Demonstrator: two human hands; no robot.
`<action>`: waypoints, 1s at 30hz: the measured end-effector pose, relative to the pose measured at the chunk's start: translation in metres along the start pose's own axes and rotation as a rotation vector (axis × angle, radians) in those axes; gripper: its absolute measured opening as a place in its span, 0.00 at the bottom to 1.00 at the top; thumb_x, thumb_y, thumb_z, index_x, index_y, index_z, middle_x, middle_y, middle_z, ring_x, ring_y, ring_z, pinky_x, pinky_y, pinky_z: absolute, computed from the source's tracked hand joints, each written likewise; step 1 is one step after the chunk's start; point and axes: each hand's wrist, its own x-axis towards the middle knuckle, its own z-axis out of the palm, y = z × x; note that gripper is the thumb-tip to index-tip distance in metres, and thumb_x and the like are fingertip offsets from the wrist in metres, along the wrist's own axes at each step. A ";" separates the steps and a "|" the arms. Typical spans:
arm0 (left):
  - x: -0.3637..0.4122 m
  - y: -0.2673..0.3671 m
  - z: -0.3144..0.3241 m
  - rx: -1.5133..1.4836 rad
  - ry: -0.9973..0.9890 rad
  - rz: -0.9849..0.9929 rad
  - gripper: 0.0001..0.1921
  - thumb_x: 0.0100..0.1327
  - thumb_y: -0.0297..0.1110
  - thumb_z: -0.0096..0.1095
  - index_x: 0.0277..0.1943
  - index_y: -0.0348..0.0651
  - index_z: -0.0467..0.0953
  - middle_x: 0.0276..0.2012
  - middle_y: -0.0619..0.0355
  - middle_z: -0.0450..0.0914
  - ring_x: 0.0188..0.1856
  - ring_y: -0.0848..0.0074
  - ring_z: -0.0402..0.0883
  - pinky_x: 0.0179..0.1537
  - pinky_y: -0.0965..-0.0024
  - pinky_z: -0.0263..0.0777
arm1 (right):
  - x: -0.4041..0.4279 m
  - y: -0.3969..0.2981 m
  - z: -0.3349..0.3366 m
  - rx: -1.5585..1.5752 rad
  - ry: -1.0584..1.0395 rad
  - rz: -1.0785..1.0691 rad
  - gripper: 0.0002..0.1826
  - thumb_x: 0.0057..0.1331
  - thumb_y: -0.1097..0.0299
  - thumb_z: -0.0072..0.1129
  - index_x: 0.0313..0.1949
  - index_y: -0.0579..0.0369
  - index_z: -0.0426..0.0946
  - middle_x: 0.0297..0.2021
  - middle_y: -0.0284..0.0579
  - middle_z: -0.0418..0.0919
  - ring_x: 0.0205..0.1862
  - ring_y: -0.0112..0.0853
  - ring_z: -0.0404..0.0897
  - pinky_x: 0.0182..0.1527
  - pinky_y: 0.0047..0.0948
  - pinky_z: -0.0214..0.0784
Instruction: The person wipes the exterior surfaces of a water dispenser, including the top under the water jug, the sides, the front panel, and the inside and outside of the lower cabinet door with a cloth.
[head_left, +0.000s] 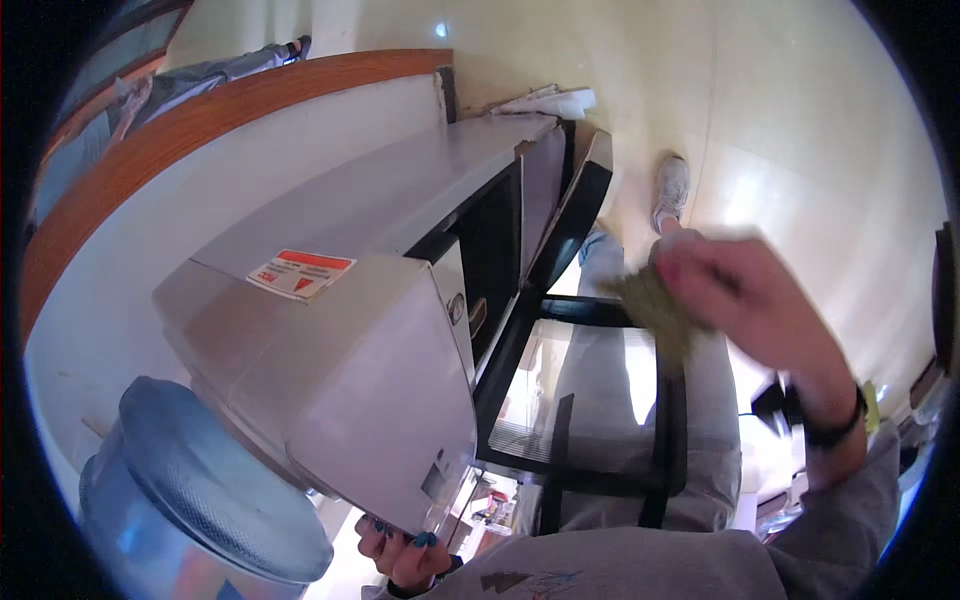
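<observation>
My right hand (720, 289), blurred, grips a crumpled olive-green cloth (667, 322) above an open black-framed glass door (517, 390). Through the pane I see my trouser legs. My left hand (405, 555) has its fingers curled on the lower edge of a pale boxy appliance (375, 382), thumb against its side. A round dial (455, 307) sits on the appliance's front, beside a dark recess (491, 240). A red-and-white warning sticker (301, 275) lies on its top. A second dark door panel (574, 210) stands open farther along.
To the left is a large round blue container (202, 487). A wood-trimmed partition (300, 82) runs behind the appliance, with a person (202, 79) beyond it. White crumpled material (547, 101) lies past the far end. A sneaker (671, 184) rests on the pale floor (810, 127).
</observation>
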 end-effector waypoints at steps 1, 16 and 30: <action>-0.004 0.000 -0.005 -0.024 0.011 -0.010 0.17 0.62 0.39 0.52 0.53 0.46 0.68 0.48 0.41 0.75 0.52 0.54 0.67 0.52 0.46 0.60 | 0.031 -0.007 -0.002 0.040 0.041 -0.132 0.15 0.66 0.62 0.44 0.31 0.59 0.76 0.16 0.43 0.70 0.19 0.30 0.69 0.25 0.32 0.62; 0.009 -0.004 0.023 0.004 0.076 -0.183 0.11 0.55 0.34 0.62 0.41 0.43 0.74 0.39 0.54 0.77 0.37 0.67 0.75 0.39 0.59 0.70 | 0.216 0.060 0.118 -0.172 0.148 -0.901 0.32 0.45 0.82 0.47 0.56 0.59 0.63 0.45 0.56 0.70 0.56 0.48 0.66 0.68 0.52 0.34; 0.017 -0.003 0.018 0.005 0.057 -0.265 0.11 0.55 0.34 0.61 0.40 0.44 0.74 0.39 0.53 0.78 0.38 0.65 0.74 0.39 0.59 0.69 | 0.206 0.012 0.102 0.026 -0.156 -0.831 0.28 0.57 0.79 0.45 0.59 0.51 0.63 0.45 0.54 0.72 0.50 0.49 0.71 0.55 0.42 0.63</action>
